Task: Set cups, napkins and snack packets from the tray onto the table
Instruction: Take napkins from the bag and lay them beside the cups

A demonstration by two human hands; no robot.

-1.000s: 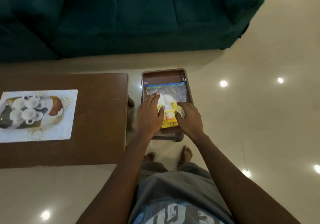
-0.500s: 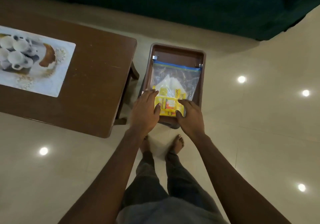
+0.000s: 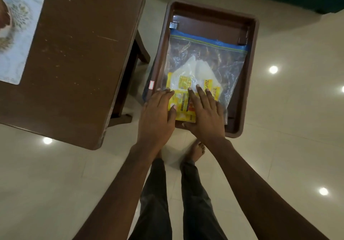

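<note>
- One brown tray [image 3: 214, 10].
- One clear zip bag [image 3: 206, 57] lying in the tray.
- Yellow snack packets [image 3: 183, 107] inside the bag at the tray's near edge: at least two, overlapped, so the exact count cannot be told.
- One stack of white napkins [image 3: 197, 70] in the bag; the sheets cannot be counted.
- One counter [image 3: 78, 63].
- One placemat [image 3: 20, 40] at the counter's far left edge.
- Two hands: left hand [image 3: 156, 117], right hand [image 3: 206, 117].
- Two bare feet [image 3: 195, 151].
- Four light reflections [image 3: 273, 69] on the floor.

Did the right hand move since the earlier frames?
Yes: the right hand slid left across the brown plastic tray, onto the yellow snack packets.
</note>
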